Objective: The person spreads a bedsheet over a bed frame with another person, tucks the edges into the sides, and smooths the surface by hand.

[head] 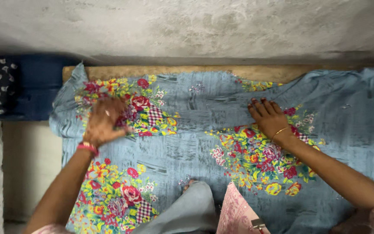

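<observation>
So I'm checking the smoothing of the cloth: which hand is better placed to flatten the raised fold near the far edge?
Probably the right hand: it lies flat on the floral cloth beside that fold; the left hand is farther off.

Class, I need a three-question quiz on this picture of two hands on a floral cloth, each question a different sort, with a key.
1. True or false: the left hand lies on the cloth.
2. Which wrist wears a thin gold bangle? A left, B right.
3. Fill in: behind the cloth's far edge shows a strip of bare ____.

Key
1. True; it is blurred, resting on a flower cluster.
2. B; the right hand lies flat, fingers spread. The left wrist has a pink band.
3. Wood, a board edge.
</observation>
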